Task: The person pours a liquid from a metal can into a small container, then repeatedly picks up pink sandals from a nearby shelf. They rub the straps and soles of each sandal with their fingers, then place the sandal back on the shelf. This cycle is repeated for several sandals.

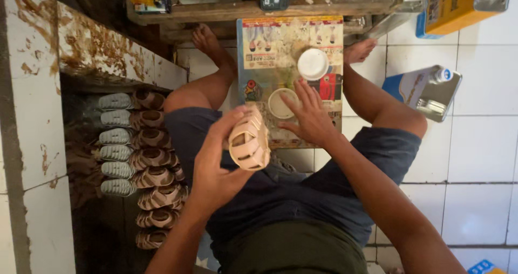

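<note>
My left hand grips a small beige strappy sandal upper, held up over my lap. My right hand is spread with fingers apart, reaching over an open round tub of pale glue. The tub's white lid lies just beyond it. Both rest on a sheet of printed paper laid on the floor between my bare feet. I sit with knees apart in dark blue shorts.
A row of several brown and beige sandal uppers with grey soles lies in a dark recess on the left. A stained white tiled ledge borders it. Metal cans and a yellow tin stand on the tiled floor at right.
</note>
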A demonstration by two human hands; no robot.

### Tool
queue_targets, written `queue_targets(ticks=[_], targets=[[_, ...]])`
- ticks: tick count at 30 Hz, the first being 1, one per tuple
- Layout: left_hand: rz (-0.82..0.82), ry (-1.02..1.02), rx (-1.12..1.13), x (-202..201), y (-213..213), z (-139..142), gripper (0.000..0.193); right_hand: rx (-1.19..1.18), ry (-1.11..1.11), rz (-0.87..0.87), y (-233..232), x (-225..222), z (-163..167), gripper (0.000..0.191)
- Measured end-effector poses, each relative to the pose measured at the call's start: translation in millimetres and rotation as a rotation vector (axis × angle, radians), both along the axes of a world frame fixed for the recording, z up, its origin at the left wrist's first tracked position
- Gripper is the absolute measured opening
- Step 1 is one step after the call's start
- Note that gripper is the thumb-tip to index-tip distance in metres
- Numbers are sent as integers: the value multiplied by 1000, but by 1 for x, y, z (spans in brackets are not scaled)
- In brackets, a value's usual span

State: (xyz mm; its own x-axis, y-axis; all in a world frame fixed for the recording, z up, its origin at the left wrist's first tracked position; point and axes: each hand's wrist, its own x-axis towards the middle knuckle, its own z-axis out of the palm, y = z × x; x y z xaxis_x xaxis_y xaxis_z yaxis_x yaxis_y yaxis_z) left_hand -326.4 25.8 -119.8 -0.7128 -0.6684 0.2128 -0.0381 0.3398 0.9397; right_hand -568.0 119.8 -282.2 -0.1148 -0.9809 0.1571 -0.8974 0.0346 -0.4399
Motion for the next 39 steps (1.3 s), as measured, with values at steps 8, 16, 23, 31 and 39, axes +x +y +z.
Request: queue_targets(ticks=[8, 16, 23, 31, 39], targets=[[-17, -12, 76, 7, 3, 6, 84, -115, -15, 32, 17, -15, 10, 31], [-110, -38, -82, -14, 1, 17, 81, -547, -929, -130, 63, 64, 114, 45], [-181, -29, -158, -32, 11, 28, 80, -904, -999, -2, 39, 91, 139, 73], [-235, -73, -75, -38, 16, 33, 80, -859, -822, -98, 55, 81, 106, 55], [-311, -49, 43, -39, 16, 44, 84, -1000, -542, -126, 49, 68, 110, 63]])
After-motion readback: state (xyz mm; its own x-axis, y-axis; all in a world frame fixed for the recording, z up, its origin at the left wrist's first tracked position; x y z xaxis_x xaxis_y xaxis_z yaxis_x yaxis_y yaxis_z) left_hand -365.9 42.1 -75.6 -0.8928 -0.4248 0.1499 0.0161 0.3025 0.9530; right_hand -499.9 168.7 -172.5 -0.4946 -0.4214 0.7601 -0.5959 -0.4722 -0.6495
